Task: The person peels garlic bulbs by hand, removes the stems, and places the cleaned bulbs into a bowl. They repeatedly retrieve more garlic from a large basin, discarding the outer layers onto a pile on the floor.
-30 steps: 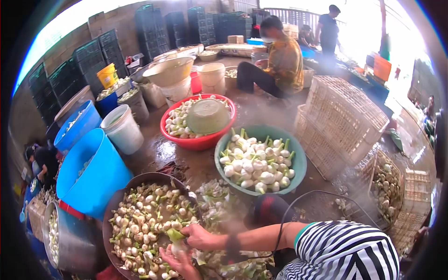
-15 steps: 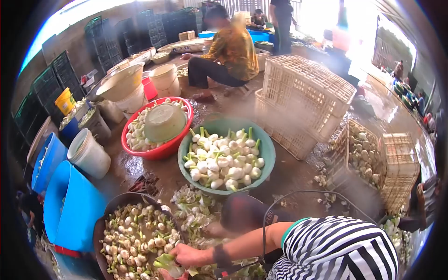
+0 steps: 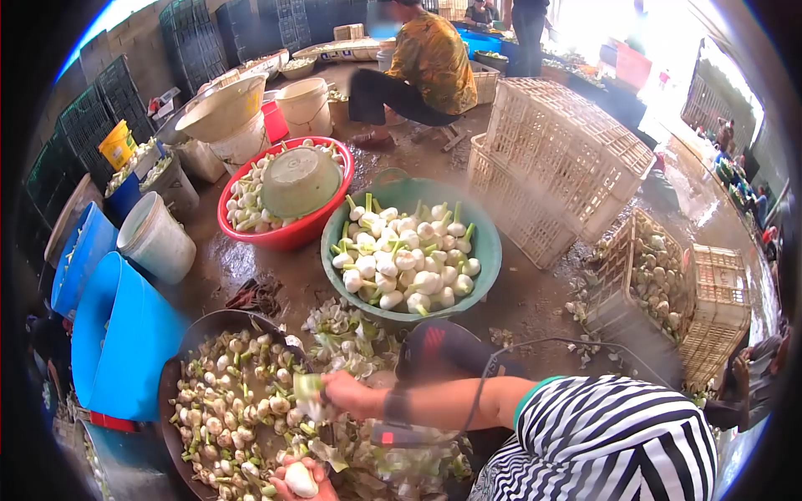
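In my left hand (image 3: 292, 488), at the bottom edge of the head view, rests a smooth white peeled garlic bulb (image 3: 302, 479), fingers curled around it. My right hand (image 3: 352, 395) is above and to the right of it, pinching a pale green piece of garlic peel (image 3: 309, 389) that is blurred by motion. Below both hands lies a wide dark pan (image 3: 170, 417) of unpeeled garlic (image 3: 230, 409) with short stems. Loose peelings (image 3: 393, 459) are piled beside the pan, under my right forearm.
A green tub (image 3: 493, 280) of white garlic stands ahead, with a red basin (image 3: 251, 240) beside it. Plastic crates (image 3: 560, 159) are stacked at the right. Blue bins (image 3: 125, 342) and a white bucket (image 3: 159, 238) line the left. A co-worker (image 3: 426, 71) sits farther back.
My hands were close together on a leafy green piece; now they are apart. My right hand has moved up with peel, and a bare white bulb shows in my left. The view has shifted slightly.
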A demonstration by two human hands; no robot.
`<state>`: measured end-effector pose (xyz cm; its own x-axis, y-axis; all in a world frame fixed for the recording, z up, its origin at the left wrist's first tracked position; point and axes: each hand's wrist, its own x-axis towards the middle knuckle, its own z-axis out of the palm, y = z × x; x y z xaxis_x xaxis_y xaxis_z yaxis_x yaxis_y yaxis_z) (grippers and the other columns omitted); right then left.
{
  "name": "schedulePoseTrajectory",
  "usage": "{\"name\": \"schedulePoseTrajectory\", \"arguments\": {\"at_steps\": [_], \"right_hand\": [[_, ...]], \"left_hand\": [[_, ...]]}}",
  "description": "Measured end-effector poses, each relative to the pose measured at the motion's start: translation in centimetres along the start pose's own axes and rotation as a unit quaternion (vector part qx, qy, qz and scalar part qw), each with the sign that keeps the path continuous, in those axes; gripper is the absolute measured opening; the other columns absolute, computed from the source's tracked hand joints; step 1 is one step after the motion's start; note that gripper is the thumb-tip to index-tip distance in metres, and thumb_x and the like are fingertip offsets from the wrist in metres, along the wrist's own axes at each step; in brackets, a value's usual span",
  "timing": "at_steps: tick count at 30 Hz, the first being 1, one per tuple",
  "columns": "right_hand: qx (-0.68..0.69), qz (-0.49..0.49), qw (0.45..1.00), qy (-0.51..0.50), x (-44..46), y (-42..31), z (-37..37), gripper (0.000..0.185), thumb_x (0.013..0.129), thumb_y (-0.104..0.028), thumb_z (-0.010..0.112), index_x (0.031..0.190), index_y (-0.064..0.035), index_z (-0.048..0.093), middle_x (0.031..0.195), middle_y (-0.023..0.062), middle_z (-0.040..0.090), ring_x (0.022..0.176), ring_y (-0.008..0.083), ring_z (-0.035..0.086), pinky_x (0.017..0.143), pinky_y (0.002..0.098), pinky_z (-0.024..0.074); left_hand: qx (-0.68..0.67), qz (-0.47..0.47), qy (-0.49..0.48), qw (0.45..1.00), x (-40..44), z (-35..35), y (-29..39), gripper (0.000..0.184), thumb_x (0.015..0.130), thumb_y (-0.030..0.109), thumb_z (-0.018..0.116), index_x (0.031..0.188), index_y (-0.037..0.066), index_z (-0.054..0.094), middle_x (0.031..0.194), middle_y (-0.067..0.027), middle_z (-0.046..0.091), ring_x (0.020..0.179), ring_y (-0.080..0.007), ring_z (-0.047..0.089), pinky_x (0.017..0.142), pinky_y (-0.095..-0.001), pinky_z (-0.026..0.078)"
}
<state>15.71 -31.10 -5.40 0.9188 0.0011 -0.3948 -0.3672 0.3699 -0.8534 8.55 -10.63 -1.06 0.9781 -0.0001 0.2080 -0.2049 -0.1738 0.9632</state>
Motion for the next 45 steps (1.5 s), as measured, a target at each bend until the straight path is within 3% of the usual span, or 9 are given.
{"name": "schedulePoseTrajectory", "arguments": {"at_steps": [3,5,7,10,26,35,37,43,45], "right_hand": [[-0.585,-0.117,0.782,-0.184,-3.0,4.7,-0.2,0.025,0.065,-0.005,0.056,0.089,-0.0025,0.059,0.072,0.0172,0.062,0.073,0.0364,0.063,0.063,0.0434,0.0502],[-0.521,-0.188,0.811,-0.186,-5.9,1.5,1.2,0.021,0.066,-0.005,0.056,0.086,0.0001,0.059,0.073,0.0194,0.062,0.077,0.0373,0.061,0.064,0.0451,0.0489],[-0.385,-0.225,0.879,-0.170,-5.2,0.2,2.8,0.015,0.066,-0.006,0.058,0.078,0.0019,0.062,0.075,0.0224,0.062,0.073,0.0399,0.060,0.062,0.0459,0.0482],[-0.496,-0.242,0.824,-0.127,-5.8,-0.1,4.8,0.013,0.066,-0.005,0.057,0.075,0.0029,0.060,0.069,0.0211,0.061,0.068,0.0399,0.060,0.057,0.0452,0.0478],[-0.542,-0.256,0.799,-0.043,-4.7,-0.3,5.3,0.015,0.066,-0.010,0.059,0.078,-0.0002,0.058,0.068,0.0212,0.061,0.065,0.0392,0.061,0.057,0.0455,0.0490],[-0.493,-0.248,0.833,-0.030,-7.9,-1.9,3.7,0.017,0.062,-0.010,0.060,0.075,0.0007,0.057,0.064,0.0193,0.060,0.063,0.0395,0.060,0.057,0.0477,0.0471],[-0.461,-0.246,0.852,-0.034,-8.3,-0.4,3.2,0.018,0.060,-0.009,0.059,0.075,-0.0003,0.056,0.063,0.0194,0.058,0.062,0.0407,0.058,0.055,0.0483,0.0456],[-0.457,-0.208,0.858,-0.102,-7.3,5.8,-2.6,0.019,0.060,-0.021,0.060,0.068,-0.0032,0.058,0.067,0.0202,0.059,0.064,0.0380,0.059,0.055,0.0463,0.0449],[-0.644,-0.150,0.723,-0.200,-9.4,4.1,-2.7,0.018,0.063,-0.023,0.062,0.066,-0.0050,0.061,0.066,0.0156,0.060,0.063,0.0336,0.061,0.053,0.0438,0.0466]], "left_hand": [[0.570,0.227,-0.024,0.789,0.5,-0.7,-4.8,0.076,0.077,0.020,0.074,0.134,-0.007,0.032,0.114,-0.0227,0.053,0.096,-0.0325,0.057,0.083,-0.0406,0.048],[0.195,0.017,0.012,0.981,0.3,2.4,0.6,0.065,0.081,0.020,0.069,0.131,-0.006,0.037,0.101,-0.0193,0.059,0.087,-0.0284,0.058,0.078,-0.0381,0.049],[-0.264,-0.306,0.156,0.901,1.7,2.3,-2.3,0.056,0.088,0.023,0.059,0.133,-0.003,0.038,0.084,-0.0137,0.061,0.073,-0.0240,0.058,0.067,-0.0371,0.048],[0.404,0.046,0.037,0.913,0.5,1.7,-8.7,0.032,0.097,0.019,0.044,0.124,0.003,0.047,0.060,-0.0021,0.050,0.050,-0.0153,0.043,0.054,-0.0349,0.041],[-0.146,-0.185,0.096,0.967,1.7,2.8,-0.3,0.039,0.097,0.028,0.043,0.116,-0.005,0.052,0.095,-0.0150,0.062,0.080,-0.0246,0.060,0.070,-0.0395,0.051],[-0.229,0.038,0.142,0.962,-0.4,0.9,-3.8,0.034,0.092,0.021,0.047,0.115,-0.005,0.049,0.113,-0.0222,0.054,0.097,-0.0323,0.057,0.082,-0.0434,0.050],[0.152,0.237,0.067,0.957,0.0,0.2,-2.7,0.039,0.091,0.024,0.048,0.121,0.000,0.044,0.120,-0.0229,0.050,0.107,-0.0286,0.052,0.092,-0.0454,0.045],[-0.578,-0.124,0.199,0.782,3.9,-3.0,-1.6,0.046,0.081,0.046,0.062,0.107,0.009,0.057,0.111,-0.0142,0.059,0.106,-0.0215,0.053,0.099,-0.0518,0.035],[-0.665,-0.084,-0.091,0.736,3.8,-2.6,-2.7,0.056,0.084,0.037,0.047,0.120,-0.006,0.049,0.117,-0.0186,0.056,0.109,-0.0330,0.051,0.098,-0.0539,0.039]]}}
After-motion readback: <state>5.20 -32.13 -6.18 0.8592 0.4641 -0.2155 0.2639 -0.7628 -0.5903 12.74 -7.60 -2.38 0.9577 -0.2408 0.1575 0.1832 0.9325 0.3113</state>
